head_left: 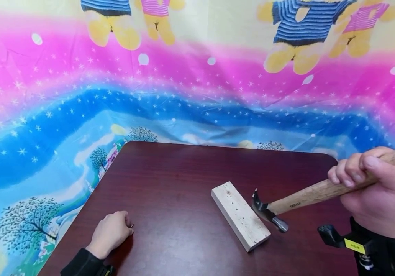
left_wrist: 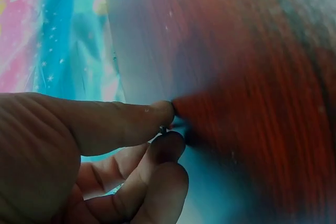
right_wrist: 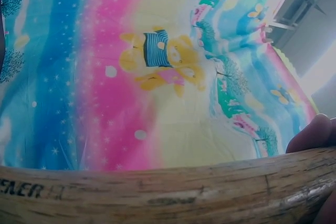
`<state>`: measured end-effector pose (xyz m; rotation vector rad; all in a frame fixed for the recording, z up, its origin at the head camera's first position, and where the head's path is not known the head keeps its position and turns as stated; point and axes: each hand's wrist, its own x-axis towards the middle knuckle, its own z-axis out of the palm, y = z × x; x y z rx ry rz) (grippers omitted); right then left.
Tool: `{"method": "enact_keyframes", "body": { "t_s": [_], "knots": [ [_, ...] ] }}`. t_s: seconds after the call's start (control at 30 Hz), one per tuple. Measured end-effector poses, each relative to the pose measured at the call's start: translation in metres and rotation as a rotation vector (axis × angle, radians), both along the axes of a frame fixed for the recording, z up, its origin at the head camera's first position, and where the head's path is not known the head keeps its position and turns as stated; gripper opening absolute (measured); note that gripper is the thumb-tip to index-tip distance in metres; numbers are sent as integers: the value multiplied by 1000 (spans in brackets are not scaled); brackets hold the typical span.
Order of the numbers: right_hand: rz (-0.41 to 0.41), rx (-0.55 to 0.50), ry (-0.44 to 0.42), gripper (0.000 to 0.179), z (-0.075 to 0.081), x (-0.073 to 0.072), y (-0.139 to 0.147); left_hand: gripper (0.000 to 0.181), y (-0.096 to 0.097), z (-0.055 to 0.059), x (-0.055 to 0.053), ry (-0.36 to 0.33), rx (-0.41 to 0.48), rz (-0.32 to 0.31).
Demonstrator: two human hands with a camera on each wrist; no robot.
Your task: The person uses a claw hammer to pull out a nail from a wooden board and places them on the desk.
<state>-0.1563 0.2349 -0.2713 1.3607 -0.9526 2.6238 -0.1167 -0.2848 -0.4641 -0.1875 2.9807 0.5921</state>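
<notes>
My right hand (head_left: 381, 193) grips a claw hammer (head_left: 304, 198) by its wooden handle and holds it raised at the right. The hammer's dark metal head appears beside the right long edge of a pale wooden block (head_left: 240, 214). Several small dark spots run along the block's top. In the right wrist view the hammer handle (right_wrist: 168, 192) crosses the bottom. At the left of the table, my left hand (head_left: 112, 233) pinches a tiny metal piece (left_wrist: 164, 129), seemingly a nail, between thumb and index finger. Most of that piece is hidden by the fingertips.
The dark red-brown table (head_left: 169, 191) has rounded far corners. Behind it and along its left side hangs a colourful printed cloth (head_left: 190, 88) with bears, trees and snowflakes. A small black device with a yellow label (head_left: 354, 245) sits on the right wrist.
</notes>
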Motion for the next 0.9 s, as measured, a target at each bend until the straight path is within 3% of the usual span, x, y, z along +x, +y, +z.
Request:
{"method": "enact_keyframes", "body": {
  "t_s": [0.4, 0.5, 0.6, 0.7, 0.8, 0.9],
  "knots": [
    [-41, 49, 36, 31, -1, 4, 7, 31, 5, 1, -2, 37, -99, -28],
    [-66, 76, 34, 32, -2, 6, 9, 26, 8, 6, -1, 62, -153, -55],
    [-86, 84, 17, 35, -2, 6, 9, 27, 19, 20, -4, 188, -221, -101],
    [-111, 68, 5, 35, -1, 5, 4, 71, 39, 42, -18, 394, -198, -169],
    [-148, 55, 10, 35, 0, 3, -6, 108, 66, 65, -38, 609, -75, -325],
    [-185, 21, 11, 36, 1, 1, -18, 131, 103, 85, -55, 749, 74, -547]
  ]
}}
